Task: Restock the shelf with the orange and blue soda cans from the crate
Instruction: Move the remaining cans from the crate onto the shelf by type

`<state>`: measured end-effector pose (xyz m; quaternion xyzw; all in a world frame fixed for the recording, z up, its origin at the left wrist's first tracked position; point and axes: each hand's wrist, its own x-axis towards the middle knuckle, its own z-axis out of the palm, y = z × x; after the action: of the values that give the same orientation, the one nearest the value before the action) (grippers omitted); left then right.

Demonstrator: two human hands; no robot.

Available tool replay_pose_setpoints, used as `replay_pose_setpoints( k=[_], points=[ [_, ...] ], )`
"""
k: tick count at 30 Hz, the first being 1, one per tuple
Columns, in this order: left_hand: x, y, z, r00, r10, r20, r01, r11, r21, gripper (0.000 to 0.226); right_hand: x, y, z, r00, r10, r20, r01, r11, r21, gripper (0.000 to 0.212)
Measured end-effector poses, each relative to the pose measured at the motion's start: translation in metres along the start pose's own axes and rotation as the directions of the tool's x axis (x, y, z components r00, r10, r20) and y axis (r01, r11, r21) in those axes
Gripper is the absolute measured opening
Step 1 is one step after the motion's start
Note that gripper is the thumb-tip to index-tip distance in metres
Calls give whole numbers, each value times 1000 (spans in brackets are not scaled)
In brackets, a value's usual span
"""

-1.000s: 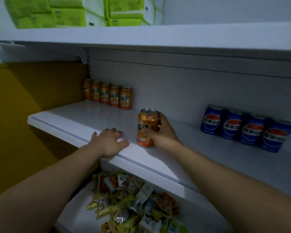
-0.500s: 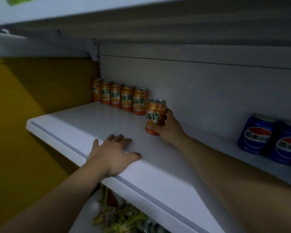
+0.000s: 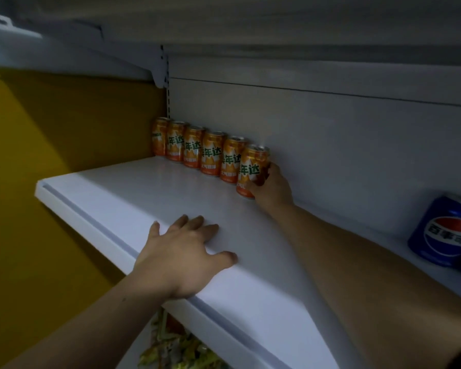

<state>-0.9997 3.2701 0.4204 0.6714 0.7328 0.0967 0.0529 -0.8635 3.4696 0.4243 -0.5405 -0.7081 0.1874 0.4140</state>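
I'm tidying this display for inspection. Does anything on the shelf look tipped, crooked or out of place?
Nothing stands out. The six orange cans stand upright in one row along the back panel, the right hand holding the end can. The blue can stands upright farther right. The left hand rests flat on the shelf.

Six orange cans in row, centre of frame. One blue can, right edge. Two hands: left hand, right hand. Snack packets, bottom: too blurred to count.
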Motion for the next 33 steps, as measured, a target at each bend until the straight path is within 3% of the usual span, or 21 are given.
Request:
replay_pose_setpoints(
  k=[10,21,25,28,30,33],
  points=[
    [0,-2,1,1000,-9,0,9,1000,-24,77,19,8,11,998,40,-37,-42,998,-55,73],
    [0,0,1,1000,-5,0,5,999,-38,77,25,1,2,993,119,15,-117,988,-96,65],
    [1,-2,1,1000,1,-7,-1,1000,-15,77,15,-2,-1,991,133,36,-130,989,-65,74],
    [0,-1,-1,1000,2,1,-2,1000,-3,76,1,-7,-10,988,130,85,-119,986,-119,83],
    [0,0,-2,1000,9,11,-8,1000,-26,75,-14,-12,-22,983,126,135,-98,976,-197,77],
    [-3,-1,-10,999,-4,46,13,980,-199,78,-42,-18,-42,961,122,249,-54,963,-263,73]
  ],
)
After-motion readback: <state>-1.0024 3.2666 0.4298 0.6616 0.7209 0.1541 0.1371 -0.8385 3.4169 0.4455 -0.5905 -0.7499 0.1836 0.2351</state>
